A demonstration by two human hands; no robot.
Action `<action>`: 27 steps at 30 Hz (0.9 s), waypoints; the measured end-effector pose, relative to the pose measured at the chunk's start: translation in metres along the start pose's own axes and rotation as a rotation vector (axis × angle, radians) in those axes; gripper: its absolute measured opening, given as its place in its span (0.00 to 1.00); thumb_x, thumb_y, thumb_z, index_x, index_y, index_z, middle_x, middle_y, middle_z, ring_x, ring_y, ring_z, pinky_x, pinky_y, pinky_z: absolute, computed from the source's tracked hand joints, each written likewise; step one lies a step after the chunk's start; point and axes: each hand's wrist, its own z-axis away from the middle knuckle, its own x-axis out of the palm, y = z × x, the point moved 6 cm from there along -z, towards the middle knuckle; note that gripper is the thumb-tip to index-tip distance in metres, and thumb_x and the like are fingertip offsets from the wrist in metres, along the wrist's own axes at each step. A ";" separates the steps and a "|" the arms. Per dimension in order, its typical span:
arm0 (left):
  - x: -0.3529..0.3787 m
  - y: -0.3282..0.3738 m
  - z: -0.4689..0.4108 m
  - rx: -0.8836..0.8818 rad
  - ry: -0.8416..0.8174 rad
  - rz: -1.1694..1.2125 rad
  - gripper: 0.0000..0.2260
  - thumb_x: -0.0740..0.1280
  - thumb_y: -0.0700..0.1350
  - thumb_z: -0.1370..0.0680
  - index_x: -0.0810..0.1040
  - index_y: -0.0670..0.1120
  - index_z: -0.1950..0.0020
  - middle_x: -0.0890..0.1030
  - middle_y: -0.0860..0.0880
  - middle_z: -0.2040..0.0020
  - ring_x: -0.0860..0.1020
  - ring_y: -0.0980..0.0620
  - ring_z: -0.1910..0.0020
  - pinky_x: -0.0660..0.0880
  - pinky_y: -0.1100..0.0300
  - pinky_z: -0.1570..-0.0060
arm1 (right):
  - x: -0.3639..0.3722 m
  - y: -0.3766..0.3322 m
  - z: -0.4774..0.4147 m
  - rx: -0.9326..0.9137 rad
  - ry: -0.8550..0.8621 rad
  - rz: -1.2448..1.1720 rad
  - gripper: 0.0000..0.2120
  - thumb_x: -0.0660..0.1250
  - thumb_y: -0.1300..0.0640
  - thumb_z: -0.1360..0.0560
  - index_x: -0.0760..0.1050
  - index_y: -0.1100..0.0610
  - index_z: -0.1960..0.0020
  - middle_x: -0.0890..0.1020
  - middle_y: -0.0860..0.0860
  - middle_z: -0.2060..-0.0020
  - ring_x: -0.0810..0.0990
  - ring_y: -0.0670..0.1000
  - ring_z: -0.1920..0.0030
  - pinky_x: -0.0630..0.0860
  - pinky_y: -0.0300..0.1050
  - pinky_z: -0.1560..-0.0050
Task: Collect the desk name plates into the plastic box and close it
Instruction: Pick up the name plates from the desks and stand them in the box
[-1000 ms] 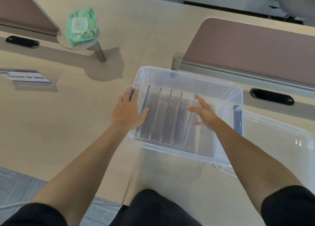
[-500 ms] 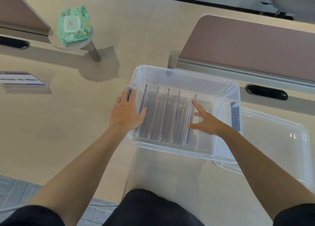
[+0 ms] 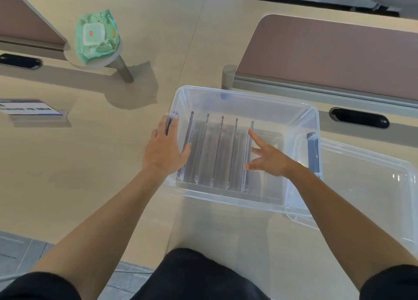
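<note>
five name plates (image 3: 217, 150) stand on edge in the plastic box (image 3: 248, 95), between your hands. right hand (image 3: 271, 159) fingers spread, index tip at the rightmost plate. left hand (image 3: 164, 150) flat on the rim, fingers together. loose plate (image 3: 31, 109) well left of them.

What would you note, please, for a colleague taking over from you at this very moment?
Left hand: flat on the left rim of the plastic box.
Right hand: inside the box, fingers spread, touching the rightmost of five name plates standing on edge.
Done: those five collected.
Left: loose name plate on the desk, far left; lid lies beside the box, right, not yet on.
</note>
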 end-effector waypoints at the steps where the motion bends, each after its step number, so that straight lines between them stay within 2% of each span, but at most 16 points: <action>1: 0.000 0.000 0.000 0.000 0.000 0.005 0.35 0.65 0.56 0.24 0.53 0.49 0.22 0.55 0.47 0.22 0.66 0.39 0.32 0.73 0.47 0.42 | 0.000 0.000 0.000 0.000 0.000 0.002 0.50 0.76 0.57 0.28 0.44 0.30 0.24 0.54 0.46 0.19 0.67 0.53 0.25 0.73 0.55 0.32; 7: 0.001 -0.002 0.000 -0.013 -0.005 0.019 0.35 0.65 0.56 0.24 0.52 0.50 0.22 0.54 0.48 0.21 0.66 0.40 0.32 0.73 0.48 0.44 | 0.000 -0.002 0.001 0.001 0.003 0.026 0.48 0.75 0.55 0.27 0.44 0.27 0.28 0.54 0.47 0.20 0.67 0.54 0.25 0.72 0.47 0.36; 11: 0.002 -0.002 0.000 -0.009 0.000 0.021 0.35 0.66 0.56 0.24 0.53 0.51 0.22 0.55 0.48 0.22 0.67 0.40 0.33 0.74 0.48 0.46 | -0.001 -0.001 -0.001 -0.007 0.018 0.035 0.49 0.75 0.55 0.27 0.44 0.29 0.25 0.54 0.44 0.20 0.64 0.53 0.23 0.72 0.49 0.34; 16: 0.002 -0.003 -0.001 -0.019 0.001 0.016 0.35 0.66 0.55 0.24 0.54 0.51 0.22 0.55 0.49 0.22 0.68 0.40 0.34 0.74 0.48 0.48 | 0.000 -0.004 0.000 -0.016 0.018 0.031 0.49 0.75 0.56 0.26 0.44 0.33 0.23 0.52 0.43 0.20 0.61 0.53 0.22 0.72 0.45 0.37; 18: 0.001 -0.002 0.000 -0.013 0.002 0.013 0.35 0.66 0.55 0.24 0.54 0.51 0.22 0.56 0.48 0.22 0.68 0.40 0.34 0.74 0.48 0.48 | -0.001 -0.005 0.000 -0.011 0.034 0.027 0.49 0.75 0.56 0.26 0.45 0.34 0.22 0.52 0.42 0.20 0.61 0.53 0.22 0.73 0.46 0.36; 20: 0.001 -0.003 0.000 -0.016 -0.001 0.006 0.35 0.66 0.56 0.24 0.54 0.50 0.23 0.56 0.48 0.22 0.68 0.40 0.34 0.75 0.48 0.48 | -0.002 -0.007 0.001 0.001 0.054 0.046 0.48 0.75 0.50 0.29 0.46 0.34 0.22 0.53 0.43 0.20 0.62 0.53 0.23 0.70 0.51 0.32; 23: 0.001 -0.002 0.000 -0.027 -0.023 0.023 0.34 0.66 0.56 0.24 0.54 0.52 0.22 0.55 0.49 0.22 0.67 0.41 0.32 0.74 0.46 0.44 | -0.005 -0.013 0.006 0.050 0.116 0.222 0.47 0.72 0.38 0.31 0.47 0.34 0.21 0.64 0.47 0.23 0.68 0.55 0.25 0.68 0.58 0.29; 25: 0.000 -0.003 0.000 -0.042 -0.045 0.084 0.34 0.66 0.56 0.24 0.54 0.53 0.22 0.55 0.49 0.22 0.63 0.41 0.29 0.71 0.45 0.39 | -0.012 -0.024 0.010 0.067 0.215 0.423 0.41 0.69 0.36 0.27 0.51 0.37 0.21 0.77 0.49 0.32 0.75 0.56 0.32 0.71 0.59 0.31; 27: -0.003 -0.007 0.001 -0.058 -0.053 0.222 0.31 0.66 0.55 0.24 0.58 0.54 0.23 0.57 0.48 0.23 0.62 0.43 0.27 0.68 0.45 0.34 | -0.018 -0.047 0.014 0.022 0.303 0.563 0.32 0.65 0.36 0.24 0.59 0.40 0.23 0.83 0.50 0.42 0.79 0.55 0.39 0.74 0.58 0.34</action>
